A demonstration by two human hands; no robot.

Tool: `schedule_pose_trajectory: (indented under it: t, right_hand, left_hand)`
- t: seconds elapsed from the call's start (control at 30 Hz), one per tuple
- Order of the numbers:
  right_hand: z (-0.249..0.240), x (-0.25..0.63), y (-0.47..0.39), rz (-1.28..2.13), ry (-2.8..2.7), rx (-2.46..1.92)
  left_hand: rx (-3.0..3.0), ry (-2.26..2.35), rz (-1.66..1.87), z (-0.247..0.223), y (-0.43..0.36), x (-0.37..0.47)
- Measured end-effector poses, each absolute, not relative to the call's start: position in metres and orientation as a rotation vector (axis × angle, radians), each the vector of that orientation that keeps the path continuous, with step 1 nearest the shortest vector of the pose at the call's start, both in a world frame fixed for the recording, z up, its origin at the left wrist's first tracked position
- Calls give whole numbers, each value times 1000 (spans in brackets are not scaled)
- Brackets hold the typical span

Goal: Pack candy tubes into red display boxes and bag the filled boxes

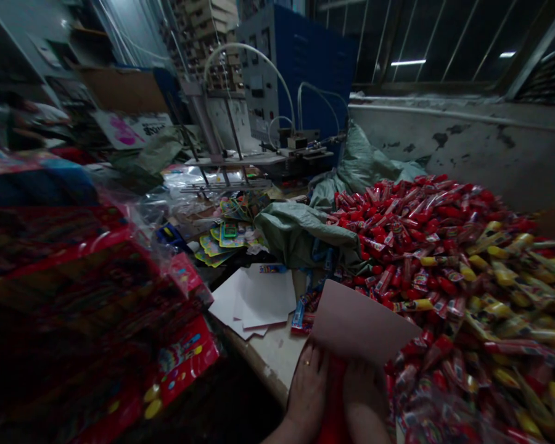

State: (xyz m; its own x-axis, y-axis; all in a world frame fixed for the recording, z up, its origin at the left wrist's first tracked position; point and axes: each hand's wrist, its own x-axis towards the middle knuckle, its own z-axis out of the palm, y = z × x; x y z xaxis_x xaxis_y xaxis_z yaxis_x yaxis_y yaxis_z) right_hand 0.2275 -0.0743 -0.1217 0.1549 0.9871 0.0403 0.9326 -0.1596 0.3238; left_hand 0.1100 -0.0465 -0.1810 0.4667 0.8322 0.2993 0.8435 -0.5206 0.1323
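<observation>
Cardboard panel, wrapped-tube heap to its right; left hand and right hand at panel's near edge, openness and grip unclear.

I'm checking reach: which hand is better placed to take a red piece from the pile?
Probably the right hand: it sits beside the red pile, while the left hand is nearer the white sheets. Both are at the near edge of the pale panel; their grip is too dim to judge.

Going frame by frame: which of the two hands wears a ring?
The left hand: a gold-coloured ring shows on it. On the right hand, darker and blurrier, I can make out no ring.
</observation>
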Motion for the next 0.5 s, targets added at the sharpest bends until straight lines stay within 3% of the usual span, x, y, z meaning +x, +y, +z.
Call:
schedule_pose_trajectory:
  t: [0.3,0.5]
  right_hand:
    - [-104,277,-93,-80,2337,2372]
    - [-74,341,-98,-234,2387,2544]
  left_hand:
    - [-2830,-1609,-184,-191,-49,105]
    - [-2896,-1672,-379,-165,-58,102]
